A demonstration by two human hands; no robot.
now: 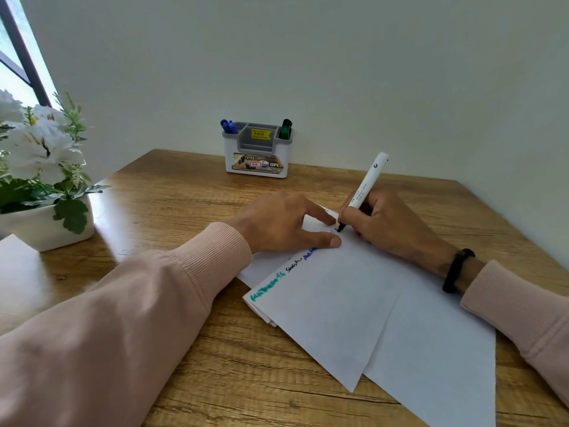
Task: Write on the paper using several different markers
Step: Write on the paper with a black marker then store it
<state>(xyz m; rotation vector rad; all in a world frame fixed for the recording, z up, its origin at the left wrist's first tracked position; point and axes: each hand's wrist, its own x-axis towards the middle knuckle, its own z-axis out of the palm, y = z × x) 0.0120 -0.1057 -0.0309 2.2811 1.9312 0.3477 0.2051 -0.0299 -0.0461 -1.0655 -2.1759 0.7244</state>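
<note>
In the head view, the right hand (388, 220) gripped a white marker (366, 186) low on its barrel, the fingers curled round it just above the black tip, which touched the paper (332, 306) near its far edge. The barrel leaned up and away from the person. The left hand (283, 223) lay on the same sheet just beside the tip, its fingers straight and spread, thumb and forefinger pressing the paper flat and holding nothing.

The paper lay skewed on the wooden worktop (184, 365), with at least one more sheet under it. Along its left edge ran writing in green, black and blue.

The sheet looked thin and limp, and probably light enough to slide on the smooth wood, so the pressing hand seemed needed close to the line being written. The marker appeared rigid and light; a hold near the tip would likely give the best control, and light pressure ought to spare the felt tip.

Against the wall stood a marker holder (257, 158), with blue markers (228, 126) in its left compartment and a green marker (285, 129) in its right. A pot of white flowers (43, 167) stood at the left.
</note>
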